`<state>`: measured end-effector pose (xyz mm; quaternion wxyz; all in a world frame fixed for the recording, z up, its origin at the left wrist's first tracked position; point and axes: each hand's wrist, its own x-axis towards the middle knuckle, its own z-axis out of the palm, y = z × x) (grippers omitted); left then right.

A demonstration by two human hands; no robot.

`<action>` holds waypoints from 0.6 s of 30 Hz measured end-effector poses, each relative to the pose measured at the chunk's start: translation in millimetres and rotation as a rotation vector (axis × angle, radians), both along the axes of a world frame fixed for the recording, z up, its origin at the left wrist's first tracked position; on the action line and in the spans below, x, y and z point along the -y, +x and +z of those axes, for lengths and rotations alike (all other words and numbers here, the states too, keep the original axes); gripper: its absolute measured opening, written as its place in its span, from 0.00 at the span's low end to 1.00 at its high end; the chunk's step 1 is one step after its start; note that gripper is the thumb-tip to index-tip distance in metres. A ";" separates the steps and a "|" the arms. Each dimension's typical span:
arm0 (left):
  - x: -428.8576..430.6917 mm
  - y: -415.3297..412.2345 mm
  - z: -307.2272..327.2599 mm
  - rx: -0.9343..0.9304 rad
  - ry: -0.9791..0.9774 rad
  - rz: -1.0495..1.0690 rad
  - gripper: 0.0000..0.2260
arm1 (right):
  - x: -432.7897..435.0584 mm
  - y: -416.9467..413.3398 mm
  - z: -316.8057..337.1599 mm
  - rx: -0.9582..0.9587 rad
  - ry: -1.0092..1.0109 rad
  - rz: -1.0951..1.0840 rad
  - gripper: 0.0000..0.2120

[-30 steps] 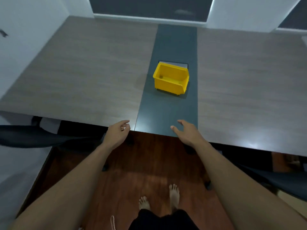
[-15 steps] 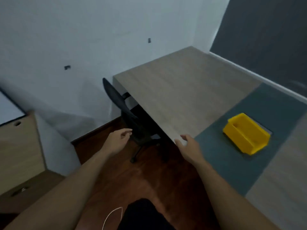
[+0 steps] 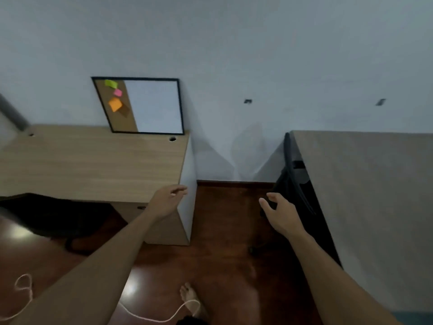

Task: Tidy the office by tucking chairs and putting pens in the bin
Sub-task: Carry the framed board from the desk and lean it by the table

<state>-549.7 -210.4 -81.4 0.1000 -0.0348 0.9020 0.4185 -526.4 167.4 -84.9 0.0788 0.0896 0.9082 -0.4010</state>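
Note:
A black office chair (image 3: 297,184) stands pushed in against the left edge of the grey table (image 3: 370,195), its back upright along the edge. My right hand (image 3: 280,213) hovers just left of that chair with fingers apart, holding nothing. My left hand (image 3: 167,200) is held out over the corner of the light wooden desk (image 3: 93,163), fingers loosely curled and empty. A second dark chair (image 3: 49,214) sits low at the left, partly under the wooden desk. The yellow bin and any pens are out of view.
A framed cork-and-white board (image 3: 145,106) with sticky notes leans on the wall at the back of the wooden desk. Dark red floor (image 3: 222,226) runs between desk and table. My bare foot (image 3: 188,295) and a white cord (image 3: 150,317) lie below.
My view has swung left, away from the grey table and the yellow bin, which has left the frame. The wooden desk and board have come into view. Both hands stay raised and empty.

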 end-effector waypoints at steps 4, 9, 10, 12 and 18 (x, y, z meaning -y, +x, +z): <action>73.3 -37.6 7.8 -0.014 0.018 0.129 0.15 | 71.6 -81.5 5.4 -0.028 0.022 0.082 0.28; 157.9 -83.4 23.1 -0.016 0.064 0.245 0.10 | 158.1 -170.5 8.1 -0.034 -0.010 0.184 0.25; 173.0 -92.3 25.9 -0.019 0.064 0.266 0.10 | 174.0 -185.6 10.0 -0.035 -0.016 0.197 0.24; 200.5 -109.2 31.3 -0.018 0.071 0.313 0.12 | 202.6 -213.5 12.3 -0.041 -0.029 0.215 0.24; 254.0 -153.0 38.8 0.006 0.114 0.418 0.15 | 260.6 -280.6 13.1 -0.023 -0.036 0.274 0.25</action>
